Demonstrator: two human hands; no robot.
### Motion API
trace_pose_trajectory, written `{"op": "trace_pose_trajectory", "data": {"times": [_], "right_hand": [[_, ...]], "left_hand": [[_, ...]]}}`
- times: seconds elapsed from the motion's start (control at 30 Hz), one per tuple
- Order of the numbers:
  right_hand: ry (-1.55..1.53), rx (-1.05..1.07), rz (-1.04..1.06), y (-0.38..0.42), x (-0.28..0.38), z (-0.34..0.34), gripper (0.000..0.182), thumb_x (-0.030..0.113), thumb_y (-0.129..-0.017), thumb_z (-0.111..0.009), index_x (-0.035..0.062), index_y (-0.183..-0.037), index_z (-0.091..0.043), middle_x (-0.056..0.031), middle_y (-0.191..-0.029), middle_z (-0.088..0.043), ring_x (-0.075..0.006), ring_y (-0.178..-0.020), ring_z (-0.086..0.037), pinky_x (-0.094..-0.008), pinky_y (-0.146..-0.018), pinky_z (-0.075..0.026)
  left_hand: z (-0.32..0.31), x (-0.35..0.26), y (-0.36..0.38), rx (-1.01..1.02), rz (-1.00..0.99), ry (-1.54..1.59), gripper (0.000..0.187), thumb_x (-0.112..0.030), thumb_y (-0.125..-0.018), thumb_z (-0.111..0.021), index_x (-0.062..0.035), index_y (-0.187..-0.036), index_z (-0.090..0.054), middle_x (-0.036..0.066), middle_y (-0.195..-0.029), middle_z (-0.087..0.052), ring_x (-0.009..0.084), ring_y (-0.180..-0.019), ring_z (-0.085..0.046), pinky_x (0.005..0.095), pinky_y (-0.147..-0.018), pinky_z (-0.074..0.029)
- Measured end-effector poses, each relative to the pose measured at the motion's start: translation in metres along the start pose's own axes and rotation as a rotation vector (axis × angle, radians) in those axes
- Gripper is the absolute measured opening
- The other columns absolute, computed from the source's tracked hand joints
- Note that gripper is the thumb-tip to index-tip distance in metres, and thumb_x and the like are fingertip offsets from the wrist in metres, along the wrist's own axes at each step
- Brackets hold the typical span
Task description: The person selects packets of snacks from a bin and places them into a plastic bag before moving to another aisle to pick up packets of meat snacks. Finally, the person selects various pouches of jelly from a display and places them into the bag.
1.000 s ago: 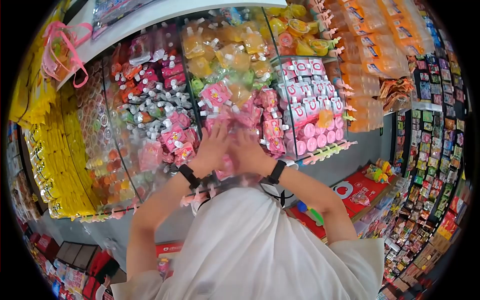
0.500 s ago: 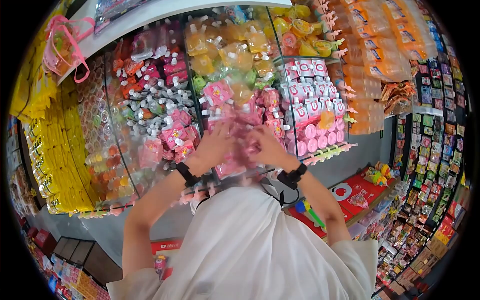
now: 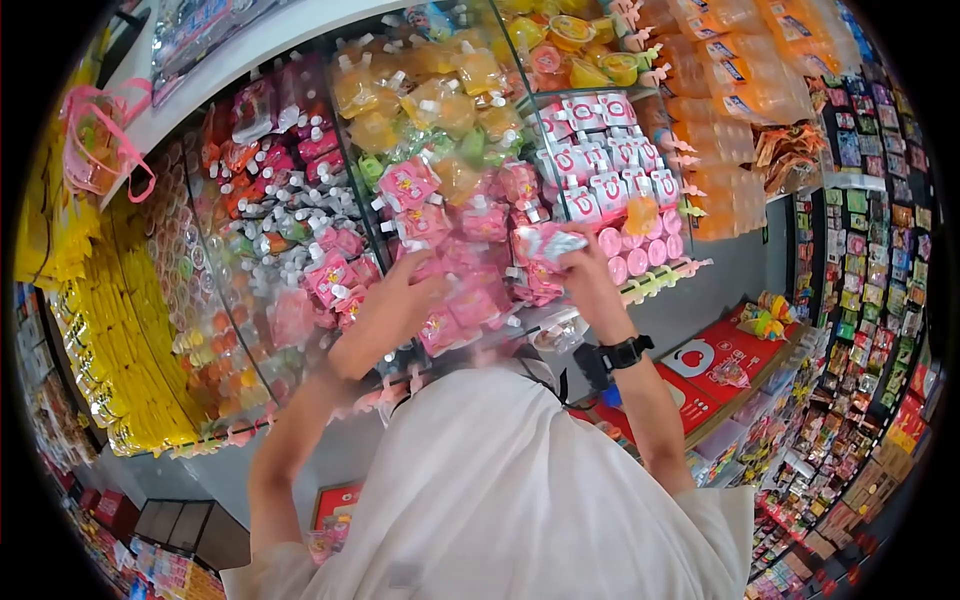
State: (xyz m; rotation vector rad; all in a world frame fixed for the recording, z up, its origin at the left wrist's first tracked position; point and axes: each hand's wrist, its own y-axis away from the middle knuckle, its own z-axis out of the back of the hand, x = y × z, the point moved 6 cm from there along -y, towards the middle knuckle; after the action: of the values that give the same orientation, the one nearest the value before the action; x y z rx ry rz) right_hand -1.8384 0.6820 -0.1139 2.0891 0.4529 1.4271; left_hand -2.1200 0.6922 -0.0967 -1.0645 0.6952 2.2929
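Observation:
My right hand (image 3: pixel 597 290) pinches a pink-and-white spouted pouch (image 3: pixel 545 246) with a silvery part, raised over the right side of a bin. My left hand (image 3: pixel 395 303) is at the bin's left side, its fingers apart against a heap of pink spouted pouches (image 3: pixel 470 298). Nothing shows gripped in it. More pink pouches with white caps lie behind the hands. Yellow-orange pouches (image 3: pixel 450 95) and some green ones are heaped at the back of the same bin.
Glass dividers separate this bin from grey-and-pink pouches (image 3: pixel 285 205) on the left and rows of white-and-pink pouches (image 3: pixel 590 160) on the right. Orange drink bottles (image 3: pixel 715 120) stand farther right. Yellow packets (image 3: pixel 120 350) fill the far left. A white shelf (image 3: pixel 270 55) overhangs the back.
My right hand has moved right and now holds up a pouch. My left hand has shifted slightly left. The hands are farther apart, and the view has turned slightly.

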Motion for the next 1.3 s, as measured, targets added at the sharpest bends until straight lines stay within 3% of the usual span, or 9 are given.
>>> {"op": "trace_pose_trajectory", "data": {"times": [0.1,0.23,0.4,0.6,0.73,0.83,1.0,1.2,1.3], "right_hand": [[0.21,0.151,-0.028,0.008,-0.007,-0.072,0.05,-0.001,-0.079,-0.062,0.0114,-0.126,-0.048,-0.0121,-0.118,-0.061,-0.0226,-0.105,-0.065,-0.0353,-0.077,-0.06],[0.693,0.41,0.403,0.022,-0.047,-0.179,0.06,0.0,-0.072,-0.068,0.0065,-0.128,-0.046,-0.0138,-0.118,-0.051,-0.0273,-0.107,-0.056,-0.0374,-0.094,-0.046],[1.065,0.78,0.599,0.043,-0.104,-0.273,0.05,0.005,-0.077,-0.065,0.0058,-0.125,-0.051,-0.0191,-0.118,-0.052,-0.0359,-0.102,-0.061,-0.0444,-0.079,-0.054],[1.457,0.875,0.94,0.049,-0.147,-0.269,0.059,0.009,-0.072,-0.071,0.0111,-0.128,-0.053,-0.0151,-0.118,-0.054,-0.0327,-0.107,-0.061,-0.0424,-0.084,-0.054],[1.393,0.983,0.698,0.053,-0.127,-0.241,0.054,0.011,-0.077,-0.069,0.0099,-0.129,-0.054,-0.0147,-0.119,-0.055,-0.0329,-0.11,-0.059,-0.0426,-0.088,-0.052],[1.137,0.734,0.638,0.041,-0.065,-0.187,0.04,0.012,-0.083,-0.063,0.0085,-0.123,-0.057,-0.0131,-0.112,-0.058,-0.0335,-0.105,-0.059,-0.0446,-0.084,-0.051],[1.398,0.526,0.533,0.015,-0.052,-0.08,0.057,0.016,-0.078,-0.07,0.0113,-0.132,-0.053,-0.0166,-0.124,-0.054,-0.0372,-0.111,-0.057,-0.0468,-0.088,-0.051],[1.845,0.432,0.632,0.004,-0.095,-0.077,0.079,0.018,-0.072,-0.076,0.0154,-0.145,-0.044,-0.0264,-0.14,-0.042,-0.0432,-0.122,-0.049,-0.0505,-0.092,-0.048],[1.969,0.335,0.657,-0.005,-0.111,-0.083,0.083,0.02,-0.071,-0.077,0.0155,-0.146,-0.042,-0.0278,-0.141,-0.041,-0.0444,-0.123,-0.047,-0.0495,-0.093,-0.047]], "left_hand": [[0.027,-0.001,0.025,-0.103,0.186,0.181,0.018,-0.002,-0.086,-0.067,-0.0087,-0.103,-0.066,0.015,-0.143,-0.046,0.0359,-0.127,-0.051,0.0457,-0.096,-0.049],[0.083,0.006,0.071,-0.571,0.099,-0.08,0.025,-0.003,-0.082,-0.068,-0.0099,-0.106,-0.067,0.018,-0.145,-0.047,0.0385,-0.126,-0.051,0.0449,-0.1,-0.045],[0.106,0.049,0.108,-0.779,0.178,-0.34,0.024,-0.005,-0.08,-0.071,-0.005,-0.103,-0.066,0.021,-0.143,-0.047,0.0393,-0.13,-0.046,0.0451,-0.103,-0.041],[0.066,0.103,0.113,-0.513,0.186,-0.365,0.035,-0.011,-0.081,-0.072,-0.0061,-0.114,-0.063,0.022,-0.142,-0.046,0.0421,-0.131,-0.044,0.0498,-0.107,-0.038],[0.077,0.081,0.111,-0.507,0.213,-0.495,0.039,-0.012,-0.081,-0.072,-0.0062,-0.118,-0.063,0.022,-0.144,-0.045,0.0431,-0.13,-0.044,0.0499,-0.105,-0.04],[0.083,0.041,0.1,-0.582,0.195,-0.483,0.039,-0.014,-0.082,-0.071,-0.005,-0.119,-0.062,0.021,-0.138,-0.051,0.0407,-0.124,-0.05,0.0485,-0.102,-0.043],[0.02,-0.004,0.052,-0.057,0.001,-0.078,0.044,-0.014,-0.082,-0.072,-0.0041,-0.124,-0.06,0.019,-0.124,-0.059,0.0366,-0.116,-0.056,0.0436,-0.097,-0.047],[-0.059,0.002,0.016,0.031,-0.264,-0.409,0.058,-0.029,-0.079,-0.076,-0.0047,-0.128,-0.057,0.018,-0.134,-0.052,0.0366,-0.126,-0.047,0.0489,-0.103,-0.042],[-0.073,0.008,0.004,0.191,-0.165,-0.565,0.076,-0.042,-0.07,-0.082,-0.0044,-0.131,-0.055,0.019,-0.143,-0.044,0.0379,-0.137,-0.035,0.0563,-0.106,-0.036]]}}
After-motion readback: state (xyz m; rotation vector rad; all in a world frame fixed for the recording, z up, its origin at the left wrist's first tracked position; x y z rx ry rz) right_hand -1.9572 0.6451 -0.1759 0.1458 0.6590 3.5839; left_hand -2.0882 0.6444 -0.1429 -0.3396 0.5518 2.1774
